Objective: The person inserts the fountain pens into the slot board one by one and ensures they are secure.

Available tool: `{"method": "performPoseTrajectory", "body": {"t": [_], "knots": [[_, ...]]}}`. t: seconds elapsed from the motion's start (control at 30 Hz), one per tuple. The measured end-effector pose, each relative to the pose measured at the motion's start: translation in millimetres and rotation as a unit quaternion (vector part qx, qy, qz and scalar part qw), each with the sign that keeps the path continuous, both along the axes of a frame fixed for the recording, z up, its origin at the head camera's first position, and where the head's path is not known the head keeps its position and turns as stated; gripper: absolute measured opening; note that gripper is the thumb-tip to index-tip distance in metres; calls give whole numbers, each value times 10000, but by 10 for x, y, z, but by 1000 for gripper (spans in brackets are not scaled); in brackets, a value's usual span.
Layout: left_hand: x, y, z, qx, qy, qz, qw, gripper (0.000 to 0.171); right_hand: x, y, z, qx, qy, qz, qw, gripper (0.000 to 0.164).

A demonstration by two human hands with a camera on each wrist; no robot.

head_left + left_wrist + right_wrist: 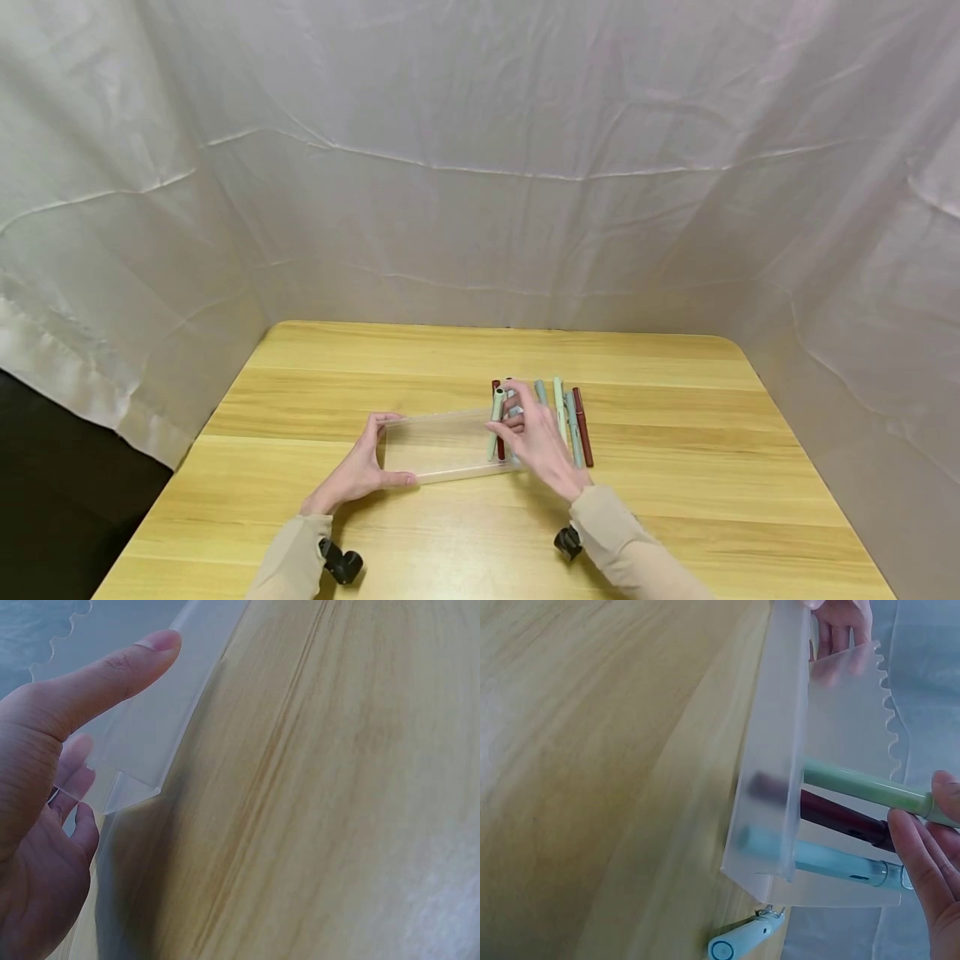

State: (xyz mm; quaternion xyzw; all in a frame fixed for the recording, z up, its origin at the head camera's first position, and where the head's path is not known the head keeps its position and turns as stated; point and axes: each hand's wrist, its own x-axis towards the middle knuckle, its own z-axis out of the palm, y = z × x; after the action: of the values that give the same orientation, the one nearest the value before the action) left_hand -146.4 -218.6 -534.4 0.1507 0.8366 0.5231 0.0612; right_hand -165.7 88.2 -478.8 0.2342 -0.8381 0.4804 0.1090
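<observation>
Pale, creased curtains [480,208] hang beyond both hands, behind and beside a light wooden table [675,500]. We see the table's grain running beneath a low, see-through plastic holder [438,443] that lies between the hands, its far edge scalloped in the wrist views. Our left hand [363,468] grips the holder's left end, the thumb along the near lip and the fingers around behind. Our right hand [536,437], at the other end, pinches a light green pen [862,786] between thumb and fingertips; the pen slants, with its lower end inside the holder. Just beside it, under the right hand, a dark red pen [844,817] and a light blue pen [829,859] lean in the holder. Near the right hand, on its outer side, four more pens lie on the wood: blue-grey [541,390], pale green [558,400], pale blue [573,429] and deep red [582,425]. Beige sleeves [637,546] cover our forearms, and a small black device [342,563] sits below each wrist.
</observation>
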Motion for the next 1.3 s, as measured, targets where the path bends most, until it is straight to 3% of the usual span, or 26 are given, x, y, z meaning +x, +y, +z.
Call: {"method": "performPoseTrajectory", "body": {"t": [0.7,1.3], "knots": [[-2,-12,-13,-7,46,-4,10000,93,7,-22,-36,335,-55,72,9994,59],[-15,-14,-24,1,14,-5,10000,94,-4,-75,-57,859,861,51,9926,58]]}}
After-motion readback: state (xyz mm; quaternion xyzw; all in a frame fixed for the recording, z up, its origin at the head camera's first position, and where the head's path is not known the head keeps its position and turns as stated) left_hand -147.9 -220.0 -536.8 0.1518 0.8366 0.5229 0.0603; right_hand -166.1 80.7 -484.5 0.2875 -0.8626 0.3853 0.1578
